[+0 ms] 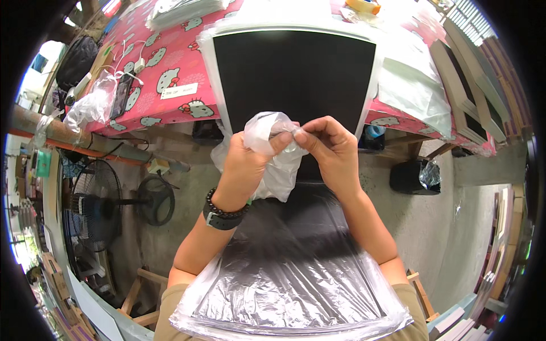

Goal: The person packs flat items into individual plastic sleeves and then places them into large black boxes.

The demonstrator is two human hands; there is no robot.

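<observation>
Crumpled translucent white plastic film hangs between my two hands in front of me. My left hand is closed around a bunched part of it, thumb on top; a loop of film stands up above that thumb. With thumb and forefinger, my right hand pinches the film's edge just to the right of the left thumb. Below the hands, a large flat black panel in shiny clear plastic wrap rests across my lap. Beyond them, a black rectangular panel with pale plastic around its edges leans on the table.
The pink patterned table carries a phone with cables and a label strip. Framed panels lean at the right. A fan stands on the left; a black bin sits on the floor at right.
</observation>
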